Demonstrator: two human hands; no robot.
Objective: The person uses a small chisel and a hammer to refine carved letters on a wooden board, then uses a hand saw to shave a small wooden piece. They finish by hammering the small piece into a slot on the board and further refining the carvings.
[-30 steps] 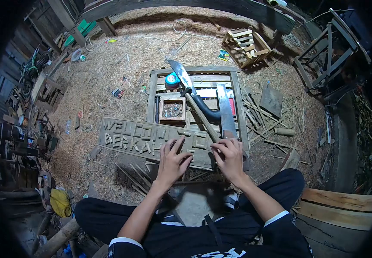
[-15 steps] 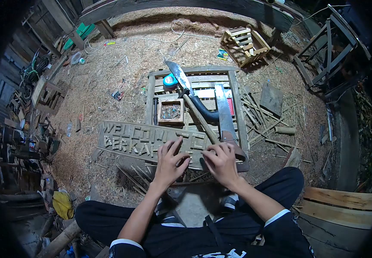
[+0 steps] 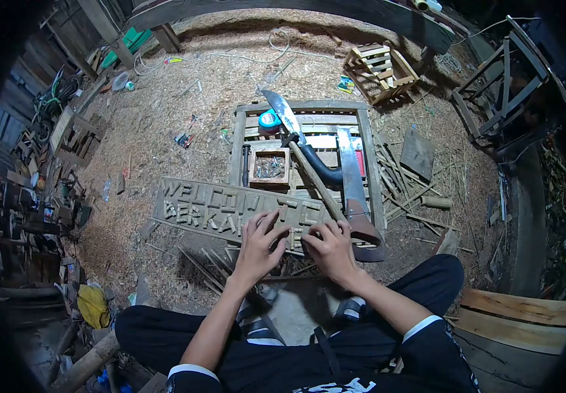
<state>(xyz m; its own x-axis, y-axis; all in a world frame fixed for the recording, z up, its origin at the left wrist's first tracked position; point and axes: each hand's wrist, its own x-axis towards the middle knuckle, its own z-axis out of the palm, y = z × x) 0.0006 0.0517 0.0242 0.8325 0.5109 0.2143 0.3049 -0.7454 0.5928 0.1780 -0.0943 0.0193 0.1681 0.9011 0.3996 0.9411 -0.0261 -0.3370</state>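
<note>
A wooden sign board [image 3: 271,200] lies slanted before me, with raised letters made of small wooden strips; the upper row begins "WELCO" and the lower "BERKA". My left hand [image 3: 259,247] rests over its lower middle, fingers spread and bent, thumb apart from the index finger. Close by on the right, my right hand [image 3: 332,249] bends down at the board's right end, its thumb and fingers drawn together. Whatever is between them is hidden. Small wooden strips [image 3: 297,238] lie between the two hands. Just beyond the right hand are a hammer [image 3: 319,178] and a handsaw [image 3: 351,167].
A slatted wooden table [image 3: 236,145] carries a machete [image 3: 286,118], a blue tape measure [image 3: 269,120], a wooden box [image 3: 252,179] of small metal hardware and a dark rod [image 3: 245,165]. Thin sticks [image 3: 397,173] lie to the right. A slatted crate [image 3: 381,72] stands farther off.
My right hand has shifted slightly left, nearer the left hand, which stays about in place. The scene has moved a little rightward in view.
</note>
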